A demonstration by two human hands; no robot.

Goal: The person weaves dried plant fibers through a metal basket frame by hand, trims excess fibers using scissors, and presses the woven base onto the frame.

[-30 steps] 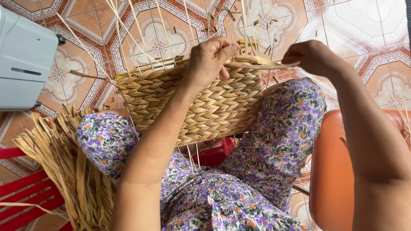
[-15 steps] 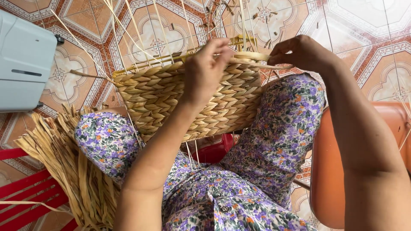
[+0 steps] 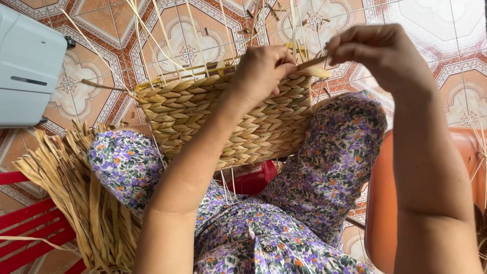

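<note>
- Woven basket [image 3: 223, 122]: rests on the lap, centre of scene.
- Left hand [image 3: 264, 71]: fingers curled over the basket's far rim.
- Right hand [image 3: 380, 53]: fingers pinching a straw strand [image 3: 312, 63] at the rim's right end.

One head-worn camera looks steeply down (close in) over the lap toward the tiled floor [image 3: 203, 40].

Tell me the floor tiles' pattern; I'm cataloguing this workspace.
Ornate geometric floor tiles in terracotta, cream and grey, seen in the head view.
</note>
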